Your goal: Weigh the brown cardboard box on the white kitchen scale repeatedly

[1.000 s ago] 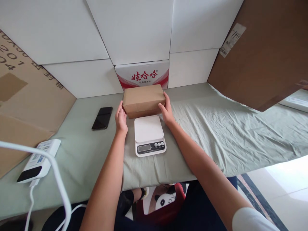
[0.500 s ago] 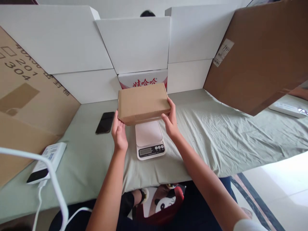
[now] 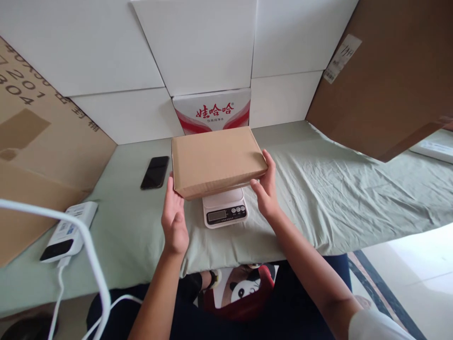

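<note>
A closed brown cardboard box [image 3: 217, 158] is held between my two hands, slightly tilted, above a white digital kitchen scale [image 3: 225, 215]. My left hand [image 3: 174, 219] supports its left end, with the thumb lying outside the box and the fingertips partly hidden by its corner. At the right end, my right hand [image 3: 266, 186] grips the near corner, thumb at the front edge and fingers around the side. The box covers most of the scale's weighing plate; the display and buttons show below it. I cannot make out a reading on the display.
A black phone [image 3: 155, 173] lies left of the box. Further left are a white power bank [image 3: 69, 231] with a cable and a white bent tube [image 3: 87, 236]. White boxes [image 3: 201, 47] line the back; large cardboard cartons [image 3: 382, 80] flank the green cloth [image 3: 354, 198].
My hands and the box have come nearer to me and shifted slightly right, and the box now hides more of the scale. The camera view has tilted downward.
</note>
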`<state>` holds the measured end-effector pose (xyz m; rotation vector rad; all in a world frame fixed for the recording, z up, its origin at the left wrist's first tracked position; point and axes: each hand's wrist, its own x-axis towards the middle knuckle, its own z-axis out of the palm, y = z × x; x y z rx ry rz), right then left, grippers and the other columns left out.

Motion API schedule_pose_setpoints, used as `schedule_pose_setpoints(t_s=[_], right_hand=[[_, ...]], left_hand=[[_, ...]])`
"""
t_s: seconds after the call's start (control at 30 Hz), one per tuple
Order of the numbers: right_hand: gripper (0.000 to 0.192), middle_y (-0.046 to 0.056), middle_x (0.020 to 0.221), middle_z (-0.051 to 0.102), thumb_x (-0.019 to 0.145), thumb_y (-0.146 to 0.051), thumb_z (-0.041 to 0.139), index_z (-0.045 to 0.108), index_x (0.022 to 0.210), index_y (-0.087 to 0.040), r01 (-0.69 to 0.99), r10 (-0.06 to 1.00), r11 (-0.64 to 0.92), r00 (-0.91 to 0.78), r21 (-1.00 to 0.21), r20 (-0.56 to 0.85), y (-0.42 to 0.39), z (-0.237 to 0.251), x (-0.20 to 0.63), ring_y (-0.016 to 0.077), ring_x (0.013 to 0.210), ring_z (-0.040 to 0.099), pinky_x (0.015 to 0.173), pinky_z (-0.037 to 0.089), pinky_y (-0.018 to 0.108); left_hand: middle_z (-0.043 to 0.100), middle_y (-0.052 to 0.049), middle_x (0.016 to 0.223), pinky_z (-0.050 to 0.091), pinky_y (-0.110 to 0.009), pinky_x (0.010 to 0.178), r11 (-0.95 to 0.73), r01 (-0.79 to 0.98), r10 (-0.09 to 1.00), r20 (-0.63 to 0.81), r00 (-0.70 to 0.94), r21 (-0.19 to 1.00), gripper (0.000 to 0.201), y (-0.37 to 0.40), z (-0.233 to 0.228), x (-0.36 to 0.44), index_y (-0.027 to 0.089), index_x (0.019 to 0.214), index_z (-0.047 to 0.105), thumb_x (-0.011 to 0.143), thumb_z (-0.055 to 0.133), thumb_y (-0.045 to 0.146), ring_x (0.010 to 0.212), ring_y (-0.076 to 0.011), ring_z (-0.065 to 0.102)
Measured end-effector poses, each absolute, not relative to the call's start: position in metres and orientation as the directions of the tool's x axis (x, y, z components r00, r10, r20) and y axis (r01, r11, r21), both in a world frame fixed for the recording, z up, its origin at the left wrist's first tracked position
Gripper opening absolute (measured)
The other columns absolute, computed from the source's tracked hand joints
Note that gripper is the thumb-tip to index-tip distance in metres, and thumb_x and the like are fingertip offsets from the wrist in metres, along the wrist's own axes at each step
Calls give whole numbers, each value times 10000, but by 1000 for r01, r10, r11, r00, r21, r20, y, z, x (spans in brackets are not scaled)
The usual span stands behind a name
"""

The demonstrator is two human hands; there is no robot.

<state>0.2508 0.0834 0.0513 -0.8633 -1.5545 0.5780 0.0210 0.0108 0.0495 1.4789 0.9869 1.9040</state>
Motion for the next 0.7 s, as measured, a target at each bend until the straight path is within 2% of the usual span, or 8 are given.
schedule_pose_setpoints(t_s=[0.2,0.5,0.7], right_hand=[[736,71,1661,325,965,-607,497,220,1594,-346,275,832,542,-38,-795,554,76,55,247,333,1538,346,1248,355,604],[707,77,1641,352,943,-587,519,282,1553,-317,247,875,471,-3,-847,485,74,60,246,328,1541,321,1286,284,602],[727,84,1644,357,936,-595,512,274,1557,-301,248,887,450,-10,-858,462,75,61,247,337,1547,313,1288,274,610]], left_hand=[[389,-61,1674,295,-527,1263,-519,7,823,501,-268,855,778,17,32,15,310,1584,409,887,553,623,1565,-350,316],[357,30,1690,252,-542,1287,-533,-5,822,517,-238,846,690,20,28,14,398,1545,453,888,563,581,1593,-319,250],[281,-12,1724,221,-497,1302,-537,7,823,526,-215,844,780,21,26,14,363,1583,394,870,652,545,1604,-316,215]])
